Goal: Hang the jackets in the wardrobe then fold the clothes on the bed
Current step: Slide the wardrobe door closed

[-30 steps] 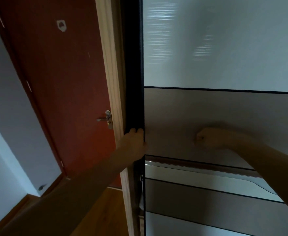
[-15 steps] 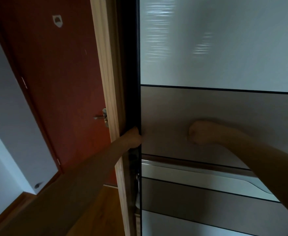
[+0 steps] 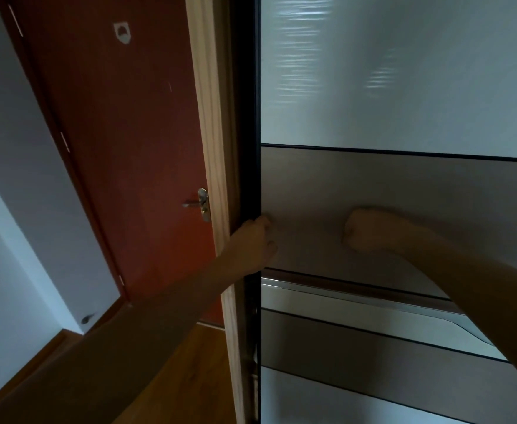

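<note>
The left grip holds the wardrobe door by its edge; the fisted right grip presses its panel.

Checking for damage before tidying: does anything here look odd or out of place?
Only small marks. The red-brown wooden door has a white shield-shaped patch near its top, perhaps a leftover hook mount, and the white wall shows a dark scuff low down. Nothing else stands out.

The fingertips of the left grip vanish at the dark edge of the wardrobe door, the right grip hides its fingers against that panel, and the door itself runs off the top, right and bottom edges, the wardrobe's inside unseen.
</note>
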